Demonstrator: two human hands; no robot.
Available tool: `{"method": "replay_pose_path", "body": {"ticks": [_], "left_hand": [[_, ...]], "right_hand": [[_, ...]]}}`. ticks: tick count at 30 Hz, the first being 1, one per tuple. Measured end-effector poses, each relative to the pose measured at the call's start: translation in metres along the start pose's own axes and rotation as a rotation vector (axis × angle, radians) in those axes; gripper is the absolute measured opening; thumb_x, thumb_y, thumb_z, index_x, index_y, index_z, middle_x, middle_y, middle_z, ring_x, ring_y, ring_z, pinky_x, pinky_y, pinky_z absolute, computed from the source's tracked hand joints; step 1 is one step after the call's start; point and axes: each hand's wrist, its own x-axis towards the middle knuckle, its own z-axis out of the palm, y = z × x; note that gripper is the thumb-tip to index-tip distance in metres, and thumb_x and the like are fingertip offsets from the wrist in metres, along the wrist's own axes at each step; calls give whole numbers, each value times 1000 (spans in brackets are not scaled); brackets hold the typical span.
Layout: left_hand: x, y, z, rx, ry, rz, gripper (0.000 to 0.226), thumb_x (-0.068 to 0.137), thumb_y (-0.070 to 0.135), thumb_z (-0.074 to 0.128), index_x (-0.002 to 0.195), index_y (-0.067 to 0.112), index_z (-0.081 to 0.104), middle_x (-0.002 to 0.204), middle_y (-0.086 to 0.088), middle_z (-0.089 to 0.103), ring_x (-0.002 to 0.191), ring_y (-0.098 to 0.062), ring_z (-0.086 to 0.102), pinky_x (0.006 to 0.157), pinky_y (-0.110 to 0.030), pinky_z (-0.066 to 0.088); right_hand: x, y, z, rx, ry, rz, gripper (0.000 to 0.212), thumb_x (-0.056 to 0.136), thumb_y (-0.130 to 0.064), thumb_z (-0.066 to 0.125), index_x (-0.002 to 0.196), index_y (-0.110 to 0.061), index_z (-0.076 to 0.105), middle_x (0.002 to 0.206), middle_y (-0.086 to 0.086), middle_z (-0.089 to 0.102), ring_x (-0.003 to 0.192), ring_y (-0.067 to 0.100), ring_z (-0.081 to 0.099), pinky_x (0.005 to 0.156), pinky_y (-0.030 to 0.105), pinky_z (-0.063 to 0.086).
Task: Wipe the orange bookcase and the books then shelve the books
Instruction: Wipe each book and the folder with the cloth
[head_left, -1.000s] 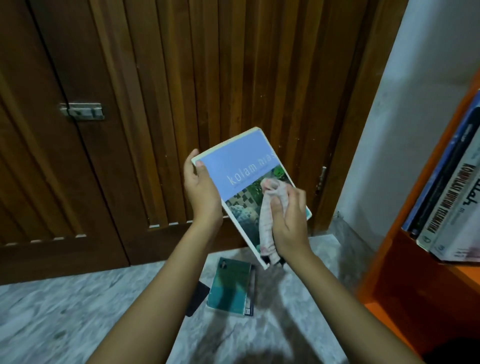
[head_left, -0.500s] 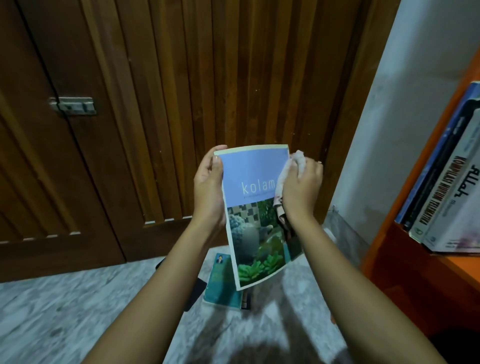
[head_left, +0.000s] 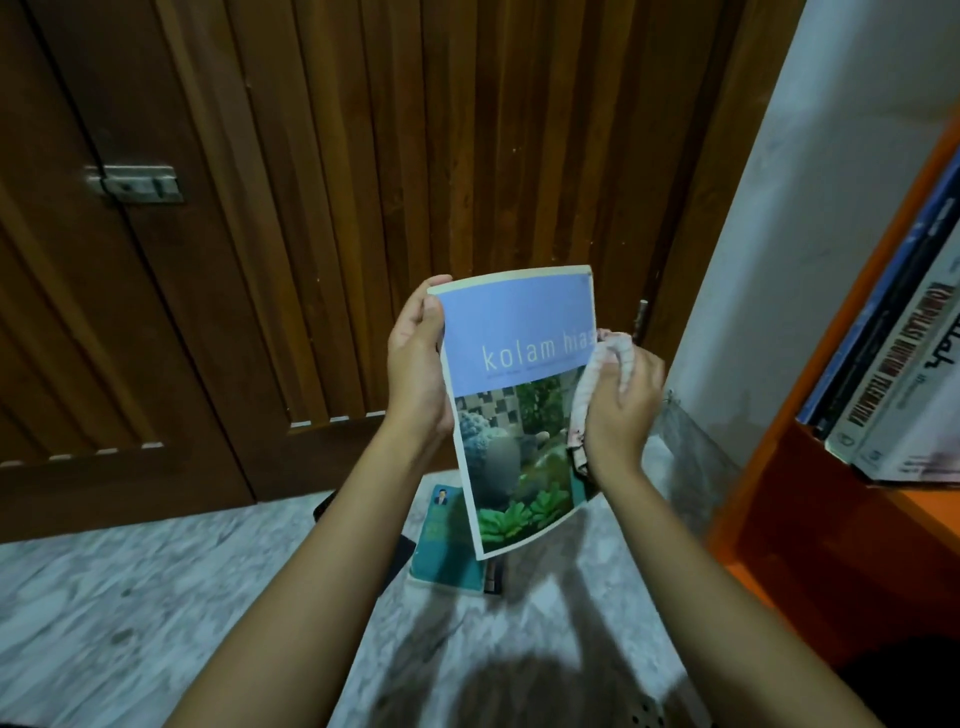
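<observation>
Above the floor (head_left: 130, 597), left grip (head_left: 418, 364) clasped the book (head_left: 519, 332); right grip (head_left: 621, 400) pinched a cloth (head_left: 605, 358), seemingly touching its cover.

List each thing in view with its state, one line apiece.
Kolam book: closed, held up, front cover in view.
Left hand: grips the book's left edge.
Right hand: holds the cloth against the cover's right side.
Cloth: bunched, pressed on the cover.
Teal book: closed, lying flat on the floor.
Shelved books: leaning on the orange bookcase shelf.
Wooden door: shut.

head-worn view — looking forward and down, close above the hands (head_left: 519, 384)
</observation>
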Motion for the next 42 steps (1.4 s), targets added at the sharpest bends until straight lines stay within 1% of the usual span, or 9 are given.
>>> {"method": "replay_pose_path", "body": {"ticks": [9, 15, 18, 21, 25, 28, 30, 38, 42], "left_hand": [[10, -18, 1, -28, 120, 14, 18, 102, 21, 39, 103, 16, 56, 89, -5, 63, 75, -14, 62, 62, -24, 47], [11, -23, -16, -124, 270, 27, 21, 102, 19, 38, 103, 17, 58, 91, -6, 64, 80, -19, 62, 70, -33, 47], [13, -24, -17, -109, 303, 41, 20, 102, 20, 39, 105, 16, 58, 90, -5, 65, 80, -19, 62, 69, -33, 47], [15, -22, -22, -66, 329, 63, 20, 102, 21, 39, 108, 16, 57, 92, -5, 64, 82, -19, 63, 69, -34, 49], [14, -17, -25, -69, 323, 46, 20, 101, 21, 39, 106, 17, 58, 94, -4, 65, 86, -21, 62, 73, -37, 47], [10, -14, -20, -80, 229, 26, 19, 101, 21, 40, 105, 16, 58, 97, -7, 64, 86, -22, 61, 72, -35, 48], [6, -12, -12, -84, 156, 11, 19, 101, 21, 39, 105, 16, 58, 96, -6, 64, 84, -20, 62, 68, -32, 48], [-18, 11, 66, -78, -117, 38, 17, 100, 20, 43, 101, 17, 60, 95, -6, 65, 84, -19, 62, 72, -35, 50], [-31, 19, 119, -22, -181, 141, 16, 100, 22, 42, 106, 18, 57, 94, -4, 64, 79, -14, 63, 66, -31, 50]], "right_hand": [[-65, 3, 14, -81, -393, -716, 37, 85, -13, 46, 117, -2, 62, 117, 2, 47, 106, 20, 45, 96, 19, 32], [-44, 36, 14, -13, -229, 55, 28, 96, -12, 49, 120, 0, 56, 119, 9, 47, 113, 24, 47, 101, 29, 40], [-69, 26, 15, 28, -356, -171, 33, 93, -15, 46, 122, -3, 55, 121, 9, 47, 115, 17, 44, 99, 9, 31], [-92, 29, 11, 18, -550, -479, 34, 92, -17, 46, 125, -10, 54, 123, 2, 45, 116, 16, 43, 103, 18, 33], [-82, 46, 4, 70, -423, -102, 35, 96, -20, 44, 126, -7, 53, 122, 2, 44, 112, -1, 43, 99, 7, 33], [-60, 47, -6, 101, -292, 75, 27, 99, -15, 44, 122, -5, 53, 118, 1, 45, 108, 10, 48, 94, 11, 40], [-41, 39, -13, 127, -228, 90, 24, 100, -13, 42, 120, -8, 54, 118, 3, 49, 107, 12, 50, 93, 10, 41], [30, -16, -78, 198, -38, 155, 47, 95, -37, 45, 131, -7, 51, 130, 13, 57, 121, 27, 53, 103, 47, 42], [55, -48, -139, 162, 156, 33, 34, 97, -27, 49, 121, -4, 57, 121, 9, 61, 112, 21, 56, 97, 31, 46]]}}
